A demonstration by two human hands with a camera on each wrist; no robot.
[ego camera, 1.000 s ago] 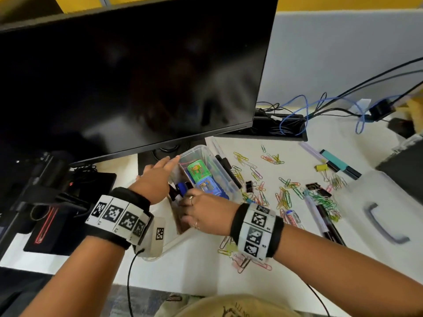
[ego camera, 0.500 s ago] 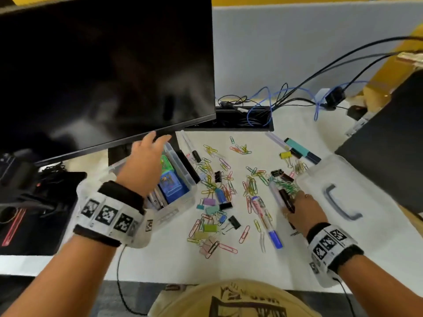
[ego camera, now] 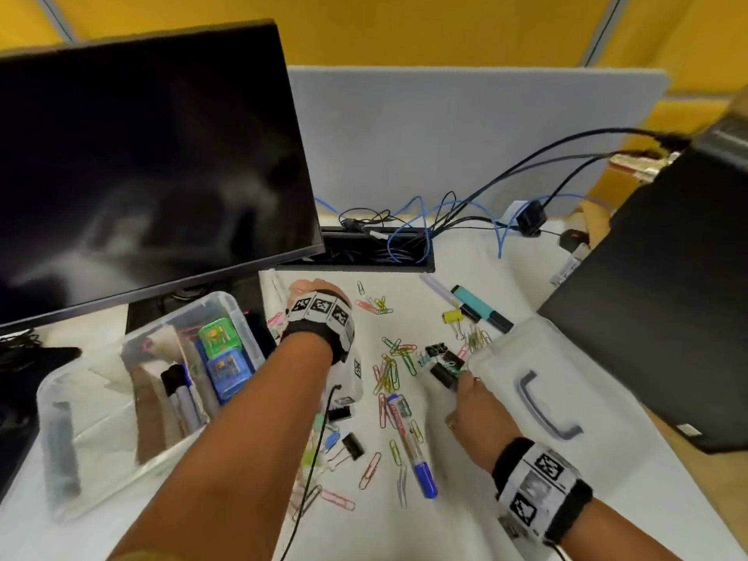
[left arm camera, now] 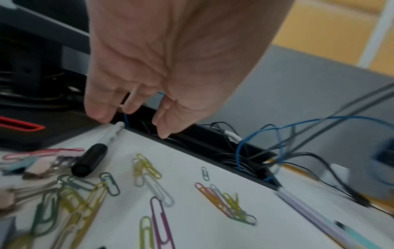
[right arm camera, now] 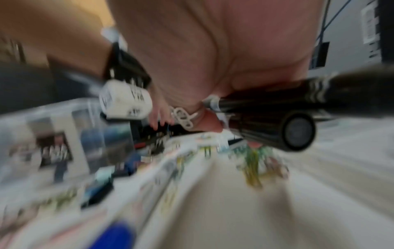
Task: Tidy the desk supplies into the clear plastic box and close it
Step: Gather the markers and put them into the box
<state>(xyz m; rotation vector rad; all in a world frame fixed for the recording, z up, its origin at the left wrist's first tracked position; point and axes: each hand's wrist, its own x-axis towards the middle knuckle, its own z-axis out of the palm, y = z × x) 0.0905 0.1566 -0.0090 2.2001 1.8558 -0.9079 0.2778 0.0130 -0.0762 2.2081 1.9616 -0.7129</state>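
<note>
To the left of both hands, the clear plastic box [ego camera: 141, 398] sits open on the bench [ego camera: 465, 520], close under the monitor [ego camera: 141, 164]. It already holds a green case, a blue case and some pens, so it is placed where either hand can drop things in. Its lid [ego camera: 566, 398] lies handle-up just right of the right hand, probably parked there to keep the box mouth free until the sorting is finished.

The right hand [ego camera: 477, 415] is closed around black markers [right arm camera: 277, 114], their capped ends jutting forward past the fingers; gathering several in one fist likely saves trips. How many it holds cannot be told through the blur.

The left hand [left arm camera: 170, 67] reaches across to the far edge of the bench, fingers loosely spread and pointing down, holding nothing, its fingertips [left arm camera: 100, 114] just above the tail end of a white pen with a black cap [left arm camera: 95, 151] that lies beside the cable slot [left arm camera: 213, 148]. The reach looks aimed at lifting that pen.

Between the two hands, paper clips [ego camera: 388, 370], binder clips [ego camera: 352, 445] and a blue-capped pen [ego camera: 411, 443] are strewn over the bench, so much remains to collect.
</note>
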